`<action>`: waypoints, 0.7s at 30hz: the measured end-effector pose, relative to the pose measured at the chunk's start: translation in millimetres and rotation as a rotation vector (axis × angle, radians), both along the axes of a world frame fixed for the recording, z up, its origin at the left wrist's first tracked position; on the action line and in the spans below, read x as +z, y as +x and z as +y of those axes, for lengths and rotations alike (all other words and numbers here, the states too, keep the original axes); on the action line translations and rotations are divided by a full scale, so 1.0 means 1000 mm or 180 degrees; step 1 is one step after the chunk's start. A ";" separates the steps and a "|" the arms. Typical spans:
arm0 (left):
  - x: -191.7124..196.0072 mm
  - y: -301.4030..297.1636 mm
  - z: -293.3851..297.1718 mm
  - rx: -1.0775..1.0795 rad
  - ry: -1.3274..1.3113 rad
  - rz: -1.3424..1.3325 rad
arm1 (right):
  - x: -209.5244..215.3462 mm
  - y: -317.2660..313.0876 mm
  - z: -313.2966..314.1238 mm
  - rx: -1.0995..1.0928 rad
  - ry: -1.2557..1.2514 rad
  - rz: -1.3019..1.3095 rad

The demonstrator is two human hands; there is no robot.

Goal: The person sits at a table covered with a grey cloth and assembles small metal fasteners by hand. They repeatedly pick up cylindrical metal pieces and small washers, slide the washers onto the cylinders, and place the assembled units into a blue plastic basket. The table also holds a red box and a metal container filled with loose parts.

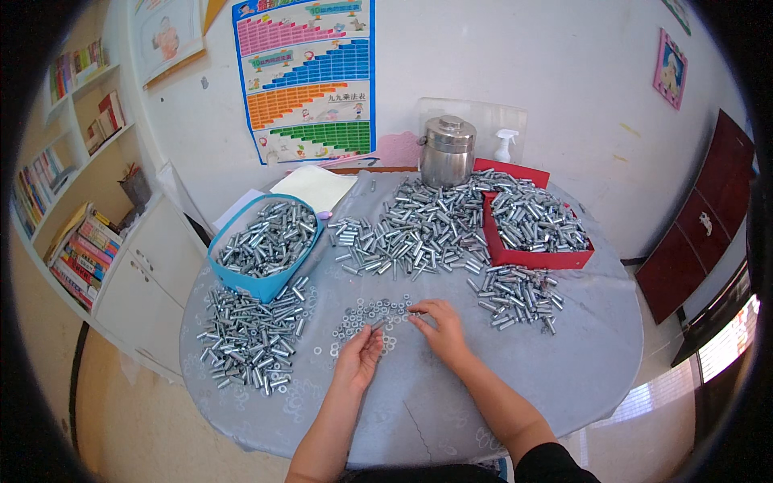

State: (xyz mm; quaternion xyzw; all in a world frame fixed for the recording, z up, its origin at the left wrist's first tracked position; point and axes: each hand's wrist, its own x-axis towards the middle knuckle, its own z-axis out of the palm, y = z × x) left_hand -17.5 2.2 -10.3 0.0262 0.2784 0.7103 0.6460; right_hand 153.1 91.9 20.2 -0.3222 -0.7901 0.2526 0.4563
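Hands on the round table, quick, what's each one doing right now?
Left hand: closed on a small metal sleeve, above the washers.
Right hand: fingertips down among the washers; whether it grips one cannot be told.

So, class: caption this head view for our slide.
Two hands sort washers among piled metal sleeves.

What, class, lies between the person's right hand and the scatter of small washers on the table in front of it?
Nothing visible. The right hand rests on the grey table cover with its fingertips at the edge of the washers. The piles of metal sleeves lie off to the sides. The left hand holds a small metal piece beside the washers.
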 end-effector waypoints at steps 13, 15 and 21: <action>0.004 0.005 -0.001 -0.0112 -0.0114 0.0345 | 0.007 -0.009 -0.022 0.0390 -0.0255 0.0565; 0.007 0.007 -0.002 -0.0143 -0.0142 0.0416 | 0.009 -0.008 -0.022 0.0390 -0.0209 0.0533; 0.019 0.013 -0.005 0.0016 -0.0261 0.0957 | 0.006 -0.008 -0.019 0.0445 -0.0470 0.0415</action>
